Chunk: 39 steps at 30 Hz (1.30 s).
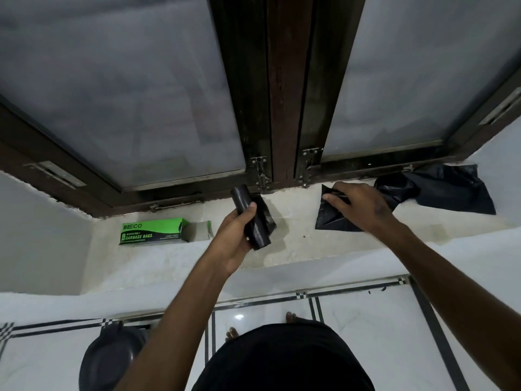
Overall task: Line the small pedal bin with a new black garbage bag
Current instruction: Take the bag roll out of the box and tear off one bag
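Observation:
My left hand (239,230) grips a black roll of garbage bags (255,221) above the window sill, with a loose flap hanging off its right side. My right hand (358,204) lies on a folded black garbage bag (329,218) that rests flat on the sill, fingers pinching its upper edge. A second, crumpled black bag (451,190) lies further right on the sill. The small black pedal bin (112,359) stands on the floor at lower left with its lid closed, partly hidden by my left forearm.
An opened green and black garbage bag box (158,232) lies on the sill (296,244) to the left. A dark-framed frosted window (270,108) with latches rises behind the sill. My bare feet stand on white floor tiles (366,320) below.

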### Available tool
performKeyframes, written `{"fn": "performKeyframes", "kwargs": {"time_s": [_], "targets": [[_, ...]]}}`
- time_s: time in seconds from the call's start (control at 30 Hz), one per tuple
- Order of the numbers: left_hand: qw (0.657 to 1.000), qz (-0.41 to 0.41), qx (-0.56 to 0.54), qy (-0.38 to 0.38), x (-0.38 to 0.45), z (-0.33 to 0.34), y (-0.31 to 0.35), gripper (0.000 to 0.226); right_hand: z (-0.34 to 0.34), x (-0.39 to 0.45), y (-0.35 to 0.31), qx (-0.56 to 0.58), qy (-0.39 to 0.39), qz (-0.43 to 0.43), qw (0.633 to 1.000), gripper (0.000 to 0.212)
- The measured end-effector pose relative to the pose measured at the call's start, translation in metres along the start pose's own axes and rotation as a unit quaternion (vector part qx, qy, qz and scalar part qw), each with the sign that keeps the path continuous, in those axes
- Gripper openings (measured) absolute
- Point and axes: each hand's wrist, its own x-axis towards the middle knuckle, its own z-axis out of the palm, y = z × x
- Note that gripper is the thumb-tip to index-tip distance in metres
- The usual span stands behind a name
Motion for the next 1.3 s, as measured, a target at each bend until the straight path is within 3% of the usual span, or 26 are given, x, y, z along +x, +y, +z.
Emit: {"fn": "performKeyframes", "kwargs": {"time_s": [0.17,0.2,0.27,0.33,0.4,0.47,0.53,0.67,0.77,0.87,0.93,0.97,1.03,1.1,1.13,1.2,1.3], "targets": [[0.998,-0.019,-0.061,-0.028,-0.007,0.008,0.0,0.028,-0.004,0.001,-0.022,-0.11,-0.004,0.005,0.994,0.04],[0.997,-0.006,-0.065,-0.034,-0.008,0.008,0.0,0.028,-0.007,-0.002,-0.03,-0.094,0.03,0.009,0.995,0.037],[0.996,0.021,-0.072,-0.043,-0.009,0.006,0.0,0.026,-0.009,-0.014,-0.057,0.079,0.101,0.029,0.991,0.032],[0.994,0.044,-0.083,-0.05,-0.011,0.005,0.002,0.024,-0.007,-0.028,-0.09,0.328,0.065,0.067,0.94,0.032],[0.992,0.063,-0.101,-0.045,-0.015,0.001,0.005,0.029,0.0,-0.037,-0.12,0.484,-0.061,0.091,0.868,0.046],[0.99,0.085,-0.103,-0.039,-0.02,-0.006,0.007,0.037,0.01,-0.039,-0.138,0.565,-0.142,0.108,0.806,0.059],[0.99,0.111,-0.082,-0.029,-0.025,-0.013,0.01,0.042,0.016,-0.035,-0.148,0.619,-0.149,0.122,0.761,0.053],[0.984,0.173,-0.04,0.024,-0.037,-0.041,0.02,0.04,0.025,-0.023,-0.166,0.659,-0.134,0.118,0.731,0.037],[0.973,0.211,0.039,0.081,-0.046,-0.072,0.027,0.035,0.027,-0.016,-0.177,0.639,-0.148,0.097,0.749,0.027],[0.948,0.264,0.126,0.126,-0.051,-0.102,0.032,0.033,0.03,-0.007,-0.185,0.566,-0.141,0.071,0.809,0.024],[0.911,0.305,0.21,0.179,-0.052,-0.122,0.036,0.027,0.035,-0.002,-0.19,0.513,-0.113,0.056,0.849,0.024],[0.88,0.326,0.272,0.211,-0.051,-0.133,0.038,0.026,0.038,-0.001,-0.192,0.487,-0.1,0.055,0.866,0.023],[0.784,0.359,0.439,0.252,-0.049,-0.153,0.043,0.033,0.042,0.001,-0.192,0.444,-0.083,0.066,0.89,0.02],[0.685,0.32,0.603,0.253,-0.044,-0.168,0.045,0.052,0.049,0.001,-0.193,0.408,-0.079,0.078,0.906,0.018],[0.66,0.269,0.656,0.248,-0.041,-0.172,0.045,0.062,0.052,0.001,-0.195,0.395,-0.083,0.083,0.911,0.017],[0.659,0.194,0.687,0.237,-0.036,-0.174,0.043,0.071,0.059,0.001,-0.201,0.381,-0.097,0.086,0.915,0.017],[0.677,0.225,0.665,0.219,-0.034,-0.176,0.042,0.066,0.07,0.004,-0.215,0.37,-0.109,0.073,0.92,0.019]]}}
